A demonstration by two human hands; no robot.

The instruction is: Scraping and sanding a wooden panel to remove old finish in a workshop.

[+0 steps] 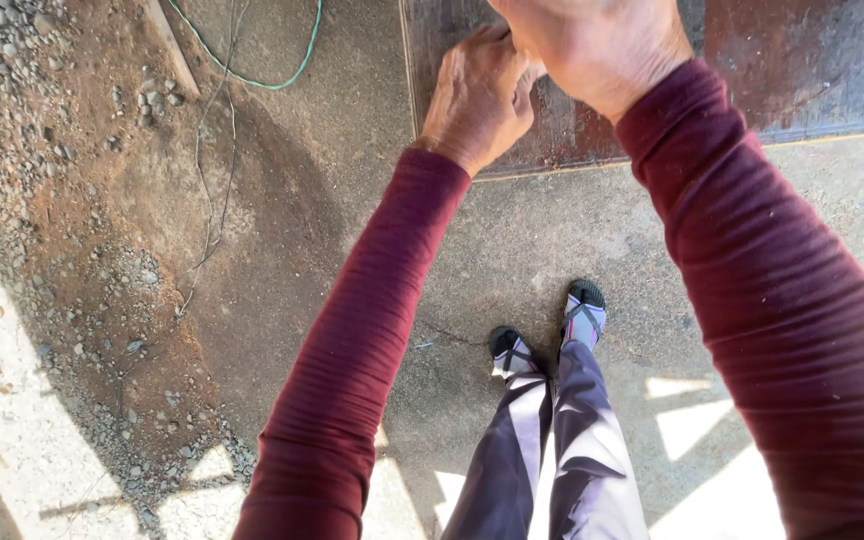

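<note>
Both grips are bunched close together up high, the left hand [477, 95] curled shut and the right hand [592, 45] folded over it, but whether they pinch anything I cannot tell, above the rusty metal sheet [802, 60] lying on the concrete floor [552, 240].

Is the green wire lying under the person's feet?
No, the green wire curves across the ground at the top left, well away from the sandalled feet lower in the view.

A rusty, dusty flat metal sheet [802, 60] lies on concrete.
</note>
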